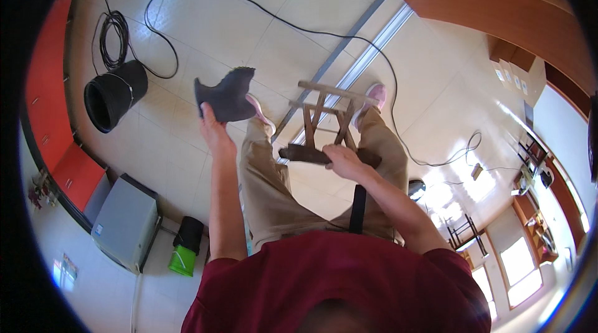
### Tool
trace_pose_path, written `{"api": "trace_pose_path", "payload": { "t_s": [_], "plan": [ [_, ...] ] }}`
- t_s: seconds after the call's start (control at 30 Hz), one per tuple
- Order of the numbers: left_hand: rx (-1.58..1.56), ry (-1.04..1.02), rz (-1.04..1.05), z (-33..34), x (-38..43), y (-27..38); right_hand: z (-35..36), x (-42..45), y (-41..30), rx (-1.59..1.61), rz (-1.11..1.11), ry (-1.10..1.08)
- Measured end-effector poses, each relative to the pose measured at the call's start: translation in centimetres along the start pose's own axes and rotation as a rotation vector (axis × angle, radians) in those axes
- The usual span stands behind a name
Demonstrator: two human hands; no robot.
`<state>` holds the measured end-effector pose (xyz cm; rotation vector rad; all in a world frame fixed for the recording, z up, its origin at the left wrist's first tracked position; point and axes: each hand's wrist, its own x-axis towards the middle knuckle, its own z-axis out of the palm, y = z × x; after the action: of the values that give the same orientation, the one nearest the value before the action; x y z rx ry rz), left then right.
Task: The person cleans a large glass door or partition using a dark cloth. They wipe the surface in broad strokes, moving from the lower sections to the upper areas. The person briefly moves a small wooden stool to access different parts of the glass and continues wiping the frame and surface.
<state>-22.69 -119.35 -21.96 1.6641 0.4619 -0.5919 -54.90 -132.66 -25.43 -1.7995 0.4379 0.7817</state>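
On the left, my left hand holds a dark grey ankle boot by its edge, above the tiled floor. My right hand grips the dark top of a small wooden folding stool, whose crossed legs point away from me. The stool is between my feet, in front of my tan trousers. Pink shoes are on my feet; the boot partly hides the left one.
A black bucket lies on its side at the left beside a coiled black cable. The cable runs across the floor and a metal door track. Red cabinets and a grey appliance stand at the left.
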Motion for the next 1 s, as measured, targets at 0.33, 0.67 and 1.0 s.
{"api": "trace_pose_path", "payload": {
  "t_s": [0.33, 0.67, 1.0],
  "plan": [
    [0.18, -0.063, -0.099, 4.3, 3.4, -16.3, 15.3, 5.1, 11.4, -0.087, 0.183, -0.74],
    [-0.147, -0.042, -0.328, 2.3, 3.7, -17.0, 23.8, 12.3, 22.4, -0.112, 0.197, -1.103],
    [-0.307, -0.132, -0.041, 0.8, -2.4, -14.1, 26.2, 18.2, 29.0, 0.125, 0.092, -1.214]
  ]
}}
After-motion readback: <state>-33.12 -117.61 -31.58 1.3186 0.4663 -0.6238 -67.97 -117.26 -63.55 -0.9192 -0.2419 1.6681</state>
